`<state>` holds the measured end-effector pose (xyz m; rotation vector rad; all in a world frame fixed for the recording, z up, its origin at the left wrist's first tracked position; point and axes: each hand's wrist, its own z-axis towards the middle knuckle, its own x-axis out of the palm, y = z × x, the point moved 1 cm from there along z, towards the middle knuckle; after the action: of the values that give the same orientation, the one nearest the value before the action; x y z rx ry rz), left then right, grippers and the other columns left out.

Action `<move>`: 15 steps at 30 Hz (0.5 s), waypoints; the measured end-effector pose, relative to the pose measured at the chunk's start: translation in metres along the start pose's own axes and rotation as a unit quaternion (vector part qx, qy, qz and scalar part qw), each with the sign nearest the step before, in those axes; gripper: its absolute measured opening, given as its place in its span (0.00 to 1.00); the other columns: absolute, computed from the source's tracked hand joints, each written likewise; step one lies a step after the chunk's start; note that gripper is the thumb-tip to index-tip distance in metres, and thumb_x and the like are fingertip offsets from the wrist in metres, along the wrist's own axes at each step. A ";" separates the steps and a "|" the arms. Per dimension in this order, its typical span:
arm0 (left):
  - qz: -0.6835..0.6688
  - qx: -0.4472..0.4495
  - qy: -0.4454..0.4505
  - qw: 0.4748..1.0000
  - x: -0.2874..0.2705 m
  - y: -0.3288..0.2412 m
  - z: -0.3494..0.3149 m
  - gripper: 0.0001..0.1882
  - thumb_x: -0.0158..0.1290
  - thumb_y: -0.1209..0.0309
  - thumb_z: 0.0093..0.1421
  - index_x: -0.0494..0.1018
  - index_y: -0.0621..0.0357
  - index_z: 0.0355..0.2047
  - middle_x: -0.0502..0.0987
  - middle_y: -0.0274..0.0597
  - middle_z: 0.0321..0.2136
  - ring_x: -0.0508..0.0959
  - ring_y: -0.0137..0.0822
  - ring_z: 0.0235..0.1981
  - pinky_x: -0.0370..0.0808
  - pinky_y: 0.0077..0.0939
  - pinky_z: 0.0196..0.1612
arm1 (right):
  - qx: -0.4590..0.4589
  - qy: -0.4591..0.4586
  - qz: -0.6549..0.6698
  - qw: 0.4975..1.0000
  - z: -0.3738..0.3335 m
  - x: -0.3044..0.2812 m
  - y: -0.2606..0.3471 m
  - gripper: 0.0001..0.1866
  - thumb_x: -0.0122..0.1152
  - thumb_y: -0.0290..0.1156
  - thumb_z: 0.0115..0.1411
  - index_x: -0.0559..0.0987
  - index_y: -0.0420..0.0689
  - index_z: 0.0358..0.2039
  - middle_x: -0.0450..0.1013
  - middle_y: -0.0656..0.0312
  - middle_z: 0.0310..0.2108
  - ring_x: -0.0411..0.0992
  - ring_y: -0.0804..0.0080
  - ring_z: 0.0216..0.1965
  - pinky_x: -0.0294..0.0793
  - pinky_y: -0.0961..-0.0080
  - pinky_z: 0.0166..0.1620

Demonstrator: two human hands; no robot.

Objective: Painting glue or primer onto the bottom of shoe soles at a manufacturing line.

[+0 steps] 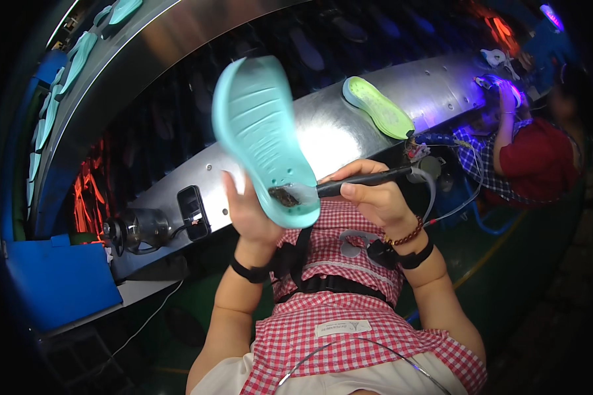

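At 9 o'clock of the picture, a row of teal soles (64,79) lies on the upper belt, running up toward 11 o'clock. Below them, near 8 o'clock, a blue box (56,280) stands beside a small motor (135,230) at the edge of the metal bench (349,125).

The left hand (250,214) is a little left of the centre. It is closed around the heel end of a teal sole (260,135), with the thumb on the near edge and the fingers behind it. The sole stands tilted, its toe pointing to 12 o'clock, its grooved face toward the camera. It is in the air above the bench, touching nothing else but the brush.

The right hand (375,197) is just right of the centre, wrapped around a black brush (349,183). The brush tip, at 9 o'clock from this hand, touches the heel of the sole, where a dark patch shows. A bead bracelet (408,234) and a black band are on this wrist.

At 1 o'clock a lime sole (379,108) lies flat on the bench. At 2 o'clock another person in a red shirt (537,161) works under violet light.
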<state>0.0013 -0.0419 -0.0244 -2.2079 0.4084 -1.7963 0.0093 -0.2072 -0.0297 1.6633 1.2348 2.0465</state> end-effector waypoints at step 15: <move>0.212 -0.230 0.175 0.934 -0.016 -0.029 0.015 0.27 0.43 0.59 0.57 0.60 0.68 0.50 0.72 0.50 0.40 0.75 0.36 0.39 0.73 0.28 0.43 | -0.075 0.284 -0.408 0.865 0.000 0.022 0.038 0.11 0.62 0.21 0.45 0.78 0.38 0.33 0.75 0.54 0.32 0.75 0.67 0.35 0.74 0.77 0.38</move>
<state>0.0139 -0.0082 -0.0312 -1.8293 1.3898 -1.9768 0.0145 -0.2167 0.0125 0.2964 1.5229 1.9838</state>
